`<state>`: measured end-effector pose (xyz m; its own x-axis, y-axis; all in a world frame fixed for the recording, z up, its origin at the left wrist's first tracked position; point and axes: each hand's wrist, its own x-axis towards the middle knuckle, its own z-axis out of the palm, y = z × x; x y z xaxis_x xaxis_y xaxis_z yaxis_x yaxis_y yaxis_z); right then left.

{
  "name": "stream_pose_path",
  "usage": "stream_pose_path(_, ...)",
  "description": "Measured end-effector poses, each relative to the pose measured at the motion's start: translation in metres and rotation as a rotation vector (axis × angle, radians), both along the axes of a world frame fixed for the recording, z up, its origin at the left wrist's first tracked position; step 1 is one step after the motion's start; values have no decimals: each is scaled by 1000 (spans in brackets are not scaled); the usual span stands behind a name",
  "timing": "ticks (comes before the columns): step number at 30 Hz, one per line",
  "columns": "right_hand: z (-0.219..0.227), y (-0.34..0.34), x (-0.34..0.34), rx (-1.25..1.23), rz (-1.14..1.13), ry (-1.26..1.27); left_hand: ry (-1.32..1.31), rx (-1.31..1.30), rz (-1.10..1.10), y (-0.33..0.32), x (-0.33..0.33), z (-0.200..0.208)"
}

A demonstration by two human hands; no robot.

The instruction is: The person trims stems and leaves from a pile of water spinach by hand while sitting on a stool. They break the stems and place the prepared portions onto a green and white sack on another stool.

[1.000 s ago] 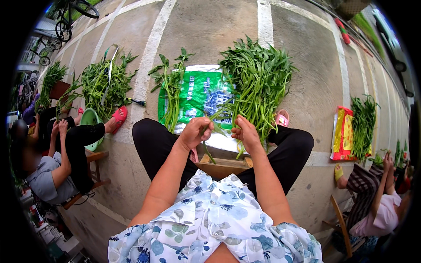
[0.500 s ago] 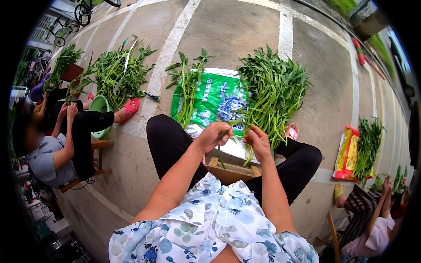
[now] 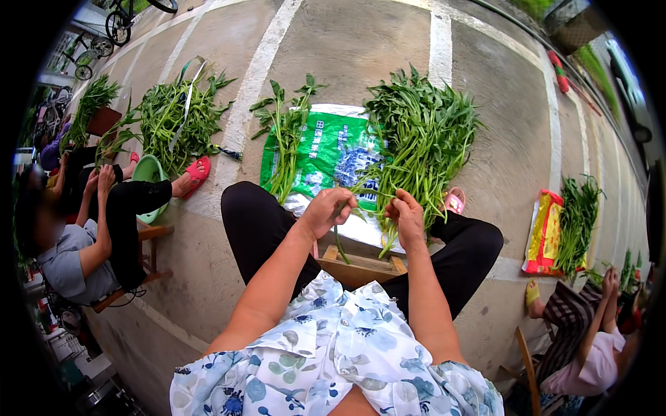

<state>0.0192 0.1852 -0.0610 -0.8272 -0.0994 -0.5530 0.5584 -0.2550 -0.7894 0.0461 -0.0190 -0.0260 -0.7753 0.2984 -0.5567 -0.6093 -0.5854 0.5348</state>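
My left hand [image 3: 329, 212] is closed around a green vegetable stem [image 3: 341, 245], whose lower end hangs below the fist. My right hand [image 3: 408, 218] pinches with thumb and fingers at a thin green piece of stem, apart from the left hand. Both hands are over my lap, above the near edge of a green and white plastic sack [image 3: 326, 149] spread flat. On the sack's right side lies a big pile of long-stemmed leafy greens [image 3: 424, 139]. A smaller bunch of greens [image 3: 286, 149] lies on its left side.
A wooden stool [image 3: 361, 269] shows between my knees. At left, a seated person [image 3: 80, 249] handles greens beside a green basin [image 3: 149, 182] and another heap [image 3: 180, 118]. At right, more greens [image 3: 577, 222] lie on a red and yellow sack [image 3: 544, 232] near another person [image 3: 590, 353].
The whole view has shifted slightly, so the scene sits a little further left. My right hand has drawn slightly further from my left, which still holds the stem.
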Motion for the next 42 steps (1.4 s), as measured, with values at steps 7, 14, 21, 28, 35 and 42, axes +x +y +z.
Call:
stream_pose_path(7, -16, 6, -1, 338, -5, 193, 76, -114, -69, 1, 0, 1)
stream_pose_path(14, -21, 16, -7, 316, -263, 97, 123, -310, -99, -5, 3, 8)
stream_pose_path(21, -1, 1, 1, 189, -105, 34, 164, -848, 196, -56, -12, -12)
stream_pose_path(28, -2, -3, 7, 121, -35, 15, 136, -1191, 327, -124, -77, -34)
stream_pose_path(35, -1, -6, 11, 177, 36, -10, 113, -1763, -69, -184, -104, -127)
stream_pose_path(42, -1, 0, 10, 170, -21, -60, 276, -1416, -345, -82, -51, -188)
